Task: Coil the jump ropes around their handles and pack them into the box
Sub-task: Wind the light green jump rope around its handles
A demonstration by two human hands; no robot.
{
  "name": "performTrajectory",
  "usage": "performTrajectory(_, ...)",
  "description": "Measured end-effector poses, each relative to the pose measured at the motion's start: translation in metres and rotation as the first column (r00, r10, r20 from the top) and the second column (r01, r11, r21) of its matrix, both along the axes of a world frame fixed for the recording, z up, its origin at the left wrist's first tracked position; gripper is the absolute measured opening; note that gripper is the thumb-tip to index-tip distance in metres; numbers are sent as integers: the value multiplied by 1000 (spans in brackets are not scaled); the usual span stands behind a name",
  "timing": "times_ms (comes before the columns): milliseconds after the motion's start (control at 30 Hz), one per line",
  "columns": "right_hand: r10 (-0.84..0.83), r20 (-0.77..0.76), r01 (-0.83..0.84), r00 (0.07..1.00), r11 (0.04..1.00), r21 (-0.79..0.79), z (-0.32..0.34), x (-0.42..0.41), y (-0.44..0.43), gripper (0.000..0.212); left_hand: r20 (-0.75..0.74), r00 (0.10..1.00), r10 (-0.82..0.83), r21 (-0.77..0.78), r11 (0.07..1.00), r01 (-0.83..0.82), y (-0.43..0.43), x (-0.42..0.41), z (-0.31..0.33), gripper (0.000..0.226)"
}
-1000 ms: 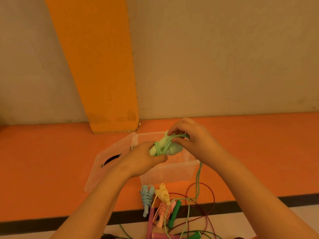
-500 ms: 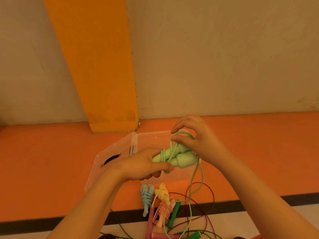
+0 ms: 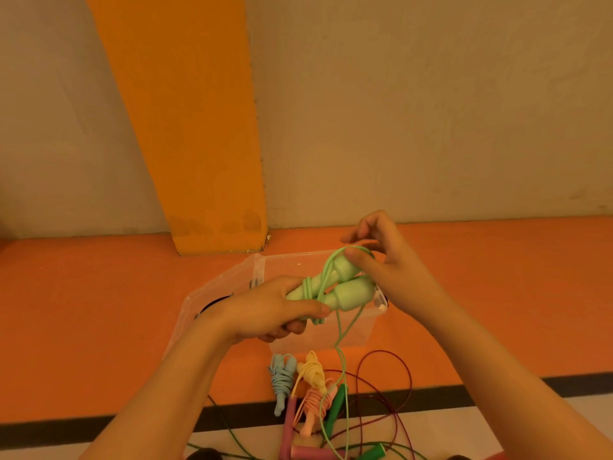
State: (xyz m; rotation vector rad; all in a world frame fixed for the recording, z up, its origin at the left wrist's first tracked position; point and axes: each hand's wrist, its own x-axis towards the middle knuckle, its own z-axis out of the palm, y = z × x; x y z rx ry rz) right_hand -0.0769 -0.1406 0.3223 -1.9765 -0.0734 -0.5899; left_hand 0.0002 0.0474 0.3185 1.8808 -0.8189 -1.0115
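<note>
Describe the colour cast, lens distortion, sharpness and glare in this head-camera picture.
Head view: a warm yellowish cast tints the wall; the wide lens makes the orange pillar lean; the left hand, the light green handles and the right hand pinching the green cord look fairly sharp; small glints mark the clear box rim.

Both bare forearms reach in from the bottom edge of the view and converge near its centre. The left hand (image 3: 262, 310) is curled round the narrow ends of the pale green handles (image 3: 348, 288), thumb laid along their near side. The right hand (image 3: 391, 270), just beyond and to the right, pinches a loop of the green cord (image 3: 328, 267) between thumb and forefinger, its other fingers raised and loosely bent.
</note>
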Motion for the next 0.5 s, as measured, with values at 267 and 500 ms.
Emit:
performTrajectory(267,-268,58,270,962,891,-364,-4,6,-7,13,93,996,4,75,997,-11,1,1,-3,13)
performTrajectory(500,-137,-100,99,986,944,-315,-4,5,-5,16,113,994,-15,77,997,7,2,2,-3,12)
